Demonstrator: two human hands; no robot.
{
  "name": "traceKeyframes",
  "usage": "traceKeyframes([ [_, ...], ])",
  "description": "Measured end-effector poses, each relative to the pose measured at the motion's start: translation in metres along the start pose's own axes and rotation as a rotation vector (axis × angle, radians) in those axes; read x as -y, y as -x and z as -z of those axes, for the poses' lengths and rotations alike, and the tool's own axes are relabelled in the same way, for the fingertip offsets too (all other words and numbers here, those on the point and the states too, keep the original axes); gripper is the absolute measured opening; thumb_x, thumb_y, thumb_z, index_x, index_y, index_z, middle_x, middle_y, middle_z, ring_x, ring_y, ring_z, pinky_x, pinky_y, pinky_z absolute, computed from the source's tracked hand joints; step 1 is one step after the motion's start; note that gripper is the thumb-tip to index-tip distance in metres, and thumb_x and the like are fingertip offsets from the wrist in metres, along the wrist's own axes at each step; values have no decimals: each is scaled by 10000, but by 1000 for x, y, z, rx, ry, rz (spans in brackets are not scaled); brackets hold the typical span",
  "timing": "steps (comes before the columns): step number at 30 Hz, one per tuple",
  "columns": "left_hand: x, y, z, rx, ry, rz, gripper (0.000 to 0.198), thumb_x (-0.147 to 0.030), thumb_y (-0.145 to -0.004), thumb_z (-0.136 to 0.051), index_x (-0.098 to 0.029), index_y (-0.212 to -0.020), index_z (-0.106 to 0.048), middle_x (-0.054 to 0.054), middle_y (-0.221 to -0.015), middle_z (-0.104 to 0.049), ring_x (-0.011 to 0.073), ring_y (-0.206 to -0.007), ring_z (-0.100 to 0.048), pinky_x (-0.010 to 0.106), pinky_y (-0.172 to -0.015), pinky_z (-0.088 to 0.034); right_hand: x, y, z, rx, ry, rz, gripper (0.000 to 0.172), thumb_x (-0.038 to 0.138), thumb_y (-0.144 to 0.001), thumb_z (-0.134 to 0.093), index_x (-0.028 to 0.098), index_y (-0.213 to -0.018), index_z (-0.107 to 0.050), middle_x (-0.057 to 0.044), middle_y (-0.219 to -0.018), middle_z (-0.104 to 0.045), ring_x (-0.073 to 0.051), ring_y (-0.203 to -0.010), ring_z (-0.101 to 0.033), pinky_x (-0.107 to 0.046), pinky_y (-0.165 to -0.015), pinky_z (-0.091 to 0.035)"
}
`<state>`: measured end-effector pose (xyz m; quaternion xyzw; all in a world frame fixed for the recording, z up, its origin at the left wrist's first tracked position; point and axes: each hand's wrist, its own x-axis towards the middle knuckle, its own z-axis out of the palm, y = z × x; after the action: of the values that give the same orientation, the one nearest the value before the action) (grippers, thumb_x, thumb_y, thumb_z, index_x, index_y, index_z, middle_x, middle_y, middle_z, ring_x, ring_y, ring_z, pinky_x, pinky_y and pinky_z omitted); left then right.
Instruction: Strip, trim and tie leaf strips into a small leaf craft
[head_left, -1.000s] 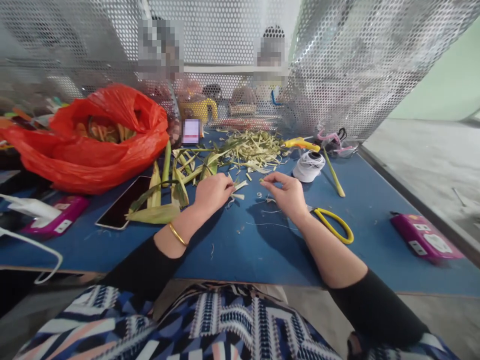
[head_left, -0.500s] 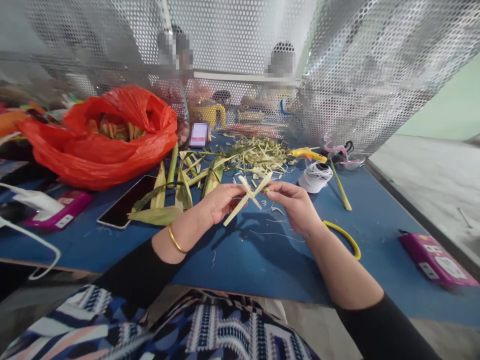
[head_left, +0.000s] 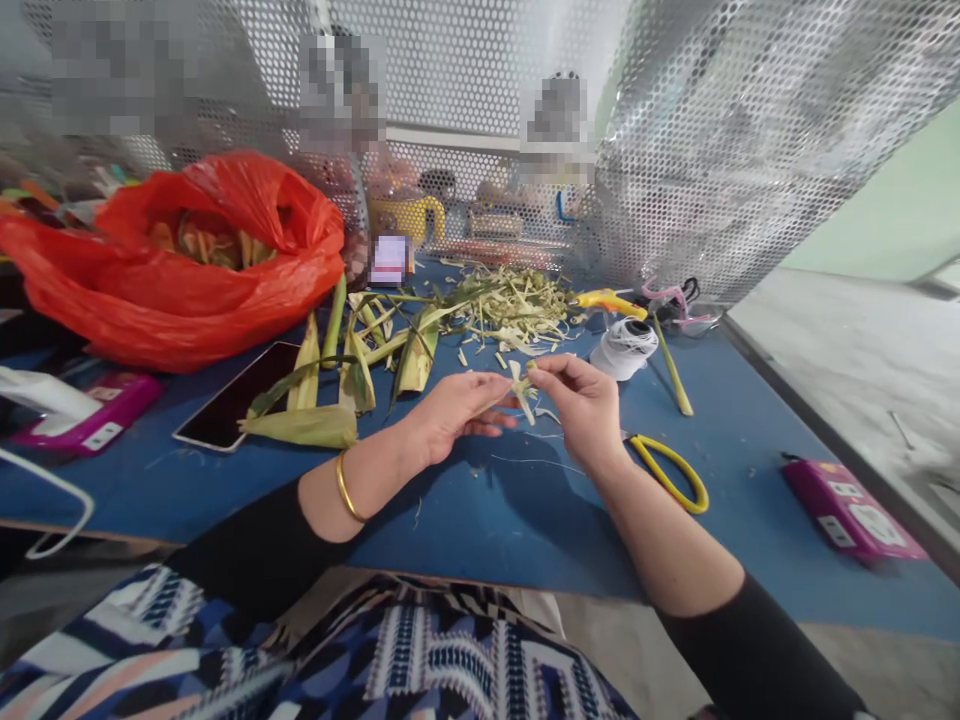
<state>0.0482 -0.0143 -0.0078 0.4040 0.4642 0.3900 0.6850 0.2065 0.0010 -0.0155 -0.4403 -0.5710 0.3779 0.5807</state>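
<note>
Pinching a pale leaf strip [head_left: 521, 385] between fingertips of left hand [head_left: 450, 410] and right hand [head_left: 581, 405], both closed on it, just above the blue surface [head_left: 487, 500]. Nearby: yellow scissors [head_left: 671, 465] beside the right wrist, white thread spool [head_left: 626, 345], leaf scraps [head_left: 510, 300], red bag [head_left: 187, 260].

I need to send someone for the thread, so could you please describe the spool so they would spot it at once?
Start at the blue table and look toward its far right, near the perforated metal screen. The spool of white thread stands there, just beyond the right hand. It is the only round white thing among green leaf scraps and yellow-handled scissors.
</note>
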Motion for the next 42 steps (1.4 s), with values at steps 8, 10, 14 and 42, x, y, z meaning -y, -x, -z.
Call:
traceKeyframes([
  [8,5,-5,6,92,89,-15,237,-251,-790,-747,-203,-1022,-737,56,-886,-762,121,-717,-689,222,-660,-493,-1,3,-1,35,70,43,99,311,-710,-709,223,-694,-667,-10,-725,-682,-161,-701,-602,-309,-674,-494],
  [10,3,-6,11,214,139,19,262,-222,-787,-738,-204,-1048,-731,73,-924,-764,152,-825,-708,249,-744,-509,0,1,1,11,90,50,97,313,-712,-701,223,-703,-667,-10,-721,-681,-162,-701,-602,-312,-678,-493],
  [14,-4,-10,23,445,229,33,348,-215,-803,-705,-195,-1150,-686,115,-1079,-744,215,-1020,-698,319,-912,-496,3,-1,4,-48,84,76,88,308,-707,-703,227,-703,-667,-10,-724,-682,-169,-719,-609,-320,-699,-498],
  [42,8,-8,-2,-154,-70,-175,163,-182,-853,-627,-158,-963,-744,54,-801,-755,102,-559,-665,194,-483,-376,9,3,13,306,734,398,205,234,-913,-521,243,-840,-713,-39,-836,-741,-197,-804,-653,-326,-778,-396],
])
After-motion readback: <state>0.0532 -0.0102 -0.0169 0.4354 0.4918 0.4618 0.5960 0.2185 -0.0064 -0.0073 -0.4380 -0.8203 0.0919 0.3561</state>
